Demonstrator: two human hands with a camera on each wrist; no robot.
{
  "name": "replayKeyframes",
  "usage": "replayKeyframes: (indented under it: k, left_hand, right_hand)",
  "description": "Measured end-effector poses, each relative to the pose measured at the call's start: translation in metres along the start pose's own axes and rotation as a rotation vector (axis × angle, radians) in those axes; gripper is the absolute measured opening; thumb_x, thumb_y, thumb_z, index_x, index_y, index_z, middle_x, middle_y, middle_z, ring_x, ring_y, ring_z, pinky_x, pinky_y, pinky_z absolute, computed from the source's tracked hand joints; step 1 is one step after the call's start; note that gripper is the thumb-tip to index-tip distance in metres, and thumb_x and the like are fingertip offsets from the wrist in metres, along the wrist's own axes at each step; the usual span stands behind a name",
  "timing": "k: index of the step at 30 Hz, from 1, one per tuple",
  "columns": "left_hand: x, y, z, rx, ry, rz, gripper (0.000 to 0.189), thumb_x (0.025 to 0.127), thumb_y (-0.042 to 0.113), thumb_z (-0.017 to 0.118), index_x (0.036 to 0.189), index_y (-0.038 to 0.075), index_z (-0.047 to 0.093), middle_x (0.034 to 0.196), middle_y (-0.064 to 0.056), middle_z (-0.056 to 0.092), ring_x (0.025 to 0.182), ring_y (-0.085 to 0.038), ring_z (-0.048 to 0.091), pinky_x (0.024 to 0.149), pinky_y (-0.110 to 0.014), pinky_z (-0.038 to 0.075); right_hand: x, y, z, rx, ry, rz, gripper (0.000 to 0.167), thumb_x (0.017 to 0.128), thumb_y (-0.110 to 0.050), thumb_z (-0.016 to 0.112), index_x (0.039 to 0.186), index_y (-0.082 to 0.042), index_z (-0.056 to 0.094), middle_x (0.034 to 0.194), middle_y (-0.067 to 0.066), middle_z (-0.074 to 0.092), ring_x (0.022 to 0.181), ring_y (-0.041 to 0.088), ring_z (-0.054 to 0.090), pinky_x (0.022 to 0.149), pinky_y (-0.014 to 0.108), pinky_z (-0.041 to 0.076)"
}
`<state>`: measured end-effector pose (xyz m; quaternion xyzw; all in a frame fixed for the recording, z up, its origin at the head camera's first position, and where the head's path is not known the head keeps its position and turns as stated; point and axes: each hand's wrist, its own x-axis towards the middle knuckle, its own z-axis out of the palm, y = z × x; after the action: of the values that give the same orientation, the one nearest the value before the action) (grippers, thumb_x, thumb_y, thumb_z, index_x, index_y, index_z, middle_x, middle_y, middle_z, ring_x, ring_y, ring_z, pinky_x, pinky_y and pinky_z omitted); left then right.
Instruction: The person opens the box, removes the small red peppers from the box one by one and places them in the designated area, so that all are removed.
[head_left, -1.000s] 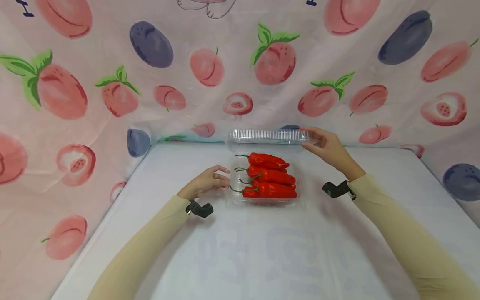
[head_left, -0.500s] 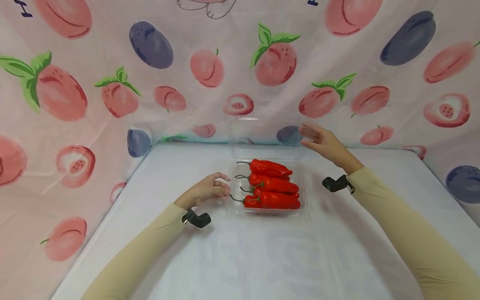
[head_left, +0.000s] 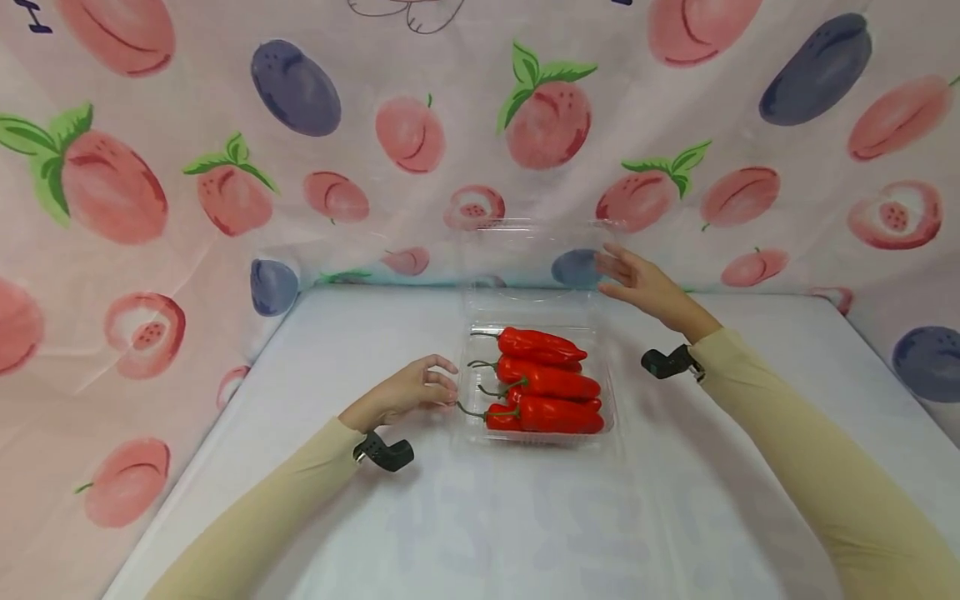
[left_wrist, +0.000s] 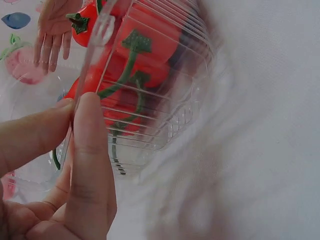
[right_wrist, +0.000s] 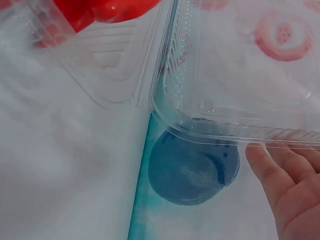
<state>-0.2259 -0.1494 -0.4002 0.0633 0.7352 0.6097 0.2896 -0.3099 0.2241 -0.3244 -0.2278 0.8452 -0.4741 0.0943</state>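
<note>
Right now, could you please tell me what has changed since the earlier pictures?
The clear lid swung up and back, and the right hand loosened its grip. The tray slid slightly nearer. The left hand stayed beside it; the red peppers stayed inside.

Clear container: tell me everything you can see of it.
The clear container looks like thin, ribbed plastic. Its base sits on the white surface, holding red peppers; its lid is raised open at the far side. The left hand pinches its rim; the right hand is at the lid's right edge, contact unclear.
</note>
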Motion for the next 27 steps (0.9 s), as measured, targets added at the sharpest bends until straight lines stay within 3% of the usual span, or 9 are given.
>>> replayKeyframes:
  k: [9, 17, 23, 27]
  left_hand:
    - [-0.005, 0.003, 0.001, 0.038, -0.012, -0.019, 0.041, 0.088, -0.004, 0.058, 0.124, -0.005, 0.038, 0.091, -0.005, 0.058, 0.078, -0.011, 0.063, 0.073, -0.027, 0.058]
    - [-0.004, 0.004, 0.001, 0.017, -0.020, -0.011, 0.040, 0.086, -0.006, 0.059, 0.121, -0.004, 0.039, 0.090, -0.004, 0.058, 0.077, -0.010, 0.063, 0.071, -0.026, 0.058]
    - [-0.004, 0.004, 0.000, 0.014, -0.022, -0.010, 0.041, 0.086, -0.007, 0.058, 0.122, -0.005, 0.039, 0.089, -0.003, 0.057, 0.076, -0.010, 0.063, 0.071, -0.025, 0.058]
    - [-0.004, 0.004, 0.000, 0.024, -0.024, -0.013, 0.043, 0.086, -0.005, 0.060, 0.122, -0.005, 0.038, 0.089, -0.002, 0.057, 0.075, -0.010, 0.062, 0.071, -0.025, 0.058]
  right_hand:
    - [0.006, 0.010, 0.000, 0.110, -0.013, 0.042, 0.074, 0.097, -0.014, 0.051, 0.150, -0.004, 0.001, 0.156, 0.020, 0.015, 0.143, 0.036, 0.020, 0.113, 0.053, 0.024]
    - [0.006, 0.021, 0.000, 0.125, -0.014, 0.059, 0.068, 0.097, -0.014, 0.049, 0.149, 0.002, 0.007, 0.154, 0.024, 0.017, 0.141, 0.040, 0.022, 0.110, 0.051, 0.026]
    - [0.005, 0.030, -0.003, 0.246, -0.010, 0.059, 0.061, 0.099, -0.016, 0.045, 0.149, -0.002, 0.014, 0.154, 0.023, 0.019, 0.139, 0.038, 0.027, 0.104, 0.031, 0.040]
    - [0.005, 0.038, -0.004, 0.354, -0.012, 0.069, 0.058, 0.099, -0.013, 0.044, 0.149, -0.002, 0.016, 0.153, 0.022, 0.020, 0.133, 0.026, 0.041, 0.094, 0.021, 0.049]
